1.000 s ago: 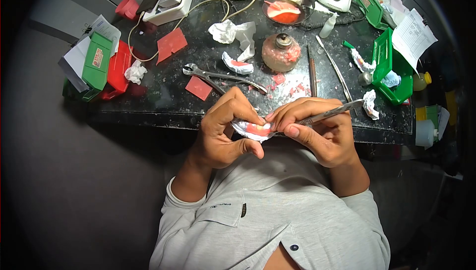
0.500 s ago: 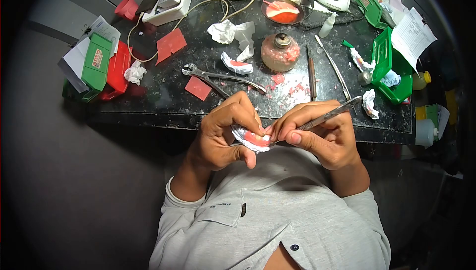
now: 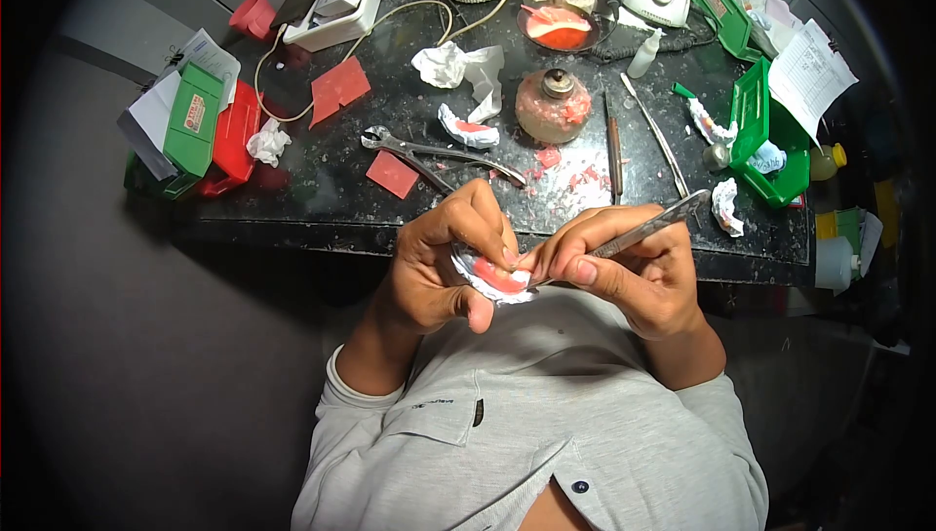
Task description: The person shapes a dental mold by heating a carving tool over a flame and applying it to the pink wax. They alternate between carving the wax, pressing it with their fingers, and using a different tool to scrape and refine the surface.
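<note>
My left hand (image 3: 439, 268) is closed around a white dental cast (image 3: 482, 287) that carries a strip of pink wax (image 3: 500, 275) with a few white teeth. In my right hand (image 3: 629, 273) is a metal carving tool (image 3: 651, 229), gripped between thumb and fingers, its broad end pointing up and right. The tool's other end reaches the right side of the wax, beside the teeth. Fingertips of both hands meet over the cast and hide part of it.
Across the black bench lie pliers (image 3: 444, 153), pink wax sheets (image 3: 339, 90), a second cast (image 3: 469, 128) and a brown-handled tool (image 3: 614, 151). A glass burner (image 3: 553, 107) stands behind them. Green boxes (image 3: 775, 141) stand at the right, a red box (image 3: 232, 141) at the left.
The cast has tilted slightly in my left hand, showing more of the pink wax. Both hands stay close together, and the right keeps its hold on the tool.
</note>
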### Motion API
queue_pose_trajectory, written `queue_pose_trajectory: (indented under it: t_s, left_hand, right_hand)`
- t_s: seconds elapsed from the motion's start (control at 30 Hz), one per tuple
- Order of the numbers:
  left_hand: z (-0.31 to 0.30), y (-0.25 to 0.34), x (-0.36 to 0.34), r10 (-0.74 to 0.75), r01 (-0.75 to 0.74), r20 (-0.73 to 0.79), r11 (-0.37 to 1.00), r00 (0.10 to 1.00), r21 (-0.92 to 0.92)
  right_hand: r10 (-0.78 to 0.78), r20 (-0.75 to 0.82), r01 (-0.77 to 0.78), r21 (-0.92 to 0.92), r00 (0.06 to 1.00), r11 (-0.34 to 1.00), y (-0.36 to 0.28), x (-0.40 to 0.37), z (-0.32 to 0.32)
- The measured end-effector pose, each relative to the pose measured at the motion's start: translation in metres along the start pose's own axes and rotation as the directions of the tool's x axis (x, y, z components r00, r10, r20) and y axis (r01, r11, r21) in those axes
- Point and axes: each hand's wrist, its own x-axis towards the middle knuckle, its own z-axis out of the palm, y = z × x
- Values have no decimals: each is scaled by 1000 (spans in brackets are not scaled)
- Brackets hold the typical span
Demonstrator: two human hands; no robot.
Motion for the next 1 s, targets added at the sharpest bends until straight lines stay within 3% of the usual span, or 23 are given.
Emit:
queue_pose_trajectory:
  t_s: [0.33,0.43,0.5,0.63,0.7,0.77,0.83,0.93,1.0]
  left_hand:
    - [1,-9,4,7,-10,-19,988,1000,-154]
    - [5,-13,6,9,-23,-76,983,997,-184]
    - [6,-12,7,-3,-13,-77,978,997,-209]
    - [-5,-12,5,-6,5,-8,978,1000,-206]
    - [-5,-10,4,-17,10,-36,979,999,-201]
    - [-5,-8,4,-26,12,-67,981,997,-196]
    - [-5,-7,7,23,-26,-98,999,995,-34]
    - [-9,-7,8,76,-68,-84,993,994,96]
    - [-9,-6,7,46,-31,-92,987,995,159]
  right_hand:
    - [-14,-18,16,100,1000,995,10,1,-1]
    - [-13,-39,21,205,999,979,13,3,0]
    - [75,-35,-61,302,997,951,13,3,-1]
    - [82,4,-77,400,997,913,17,6,-8]
    - [86,-49,-57,431,995,901,13,7,-10]
    - [40,-74,-9,375,996,927,11,7,-18]
    - [-6,-98,37,316,995,948,10,9,-21]
    - [-274,-93,283,99,957,954,10,12,-20]
    - [-256,-109,270,136,960,953,6,8,-13]
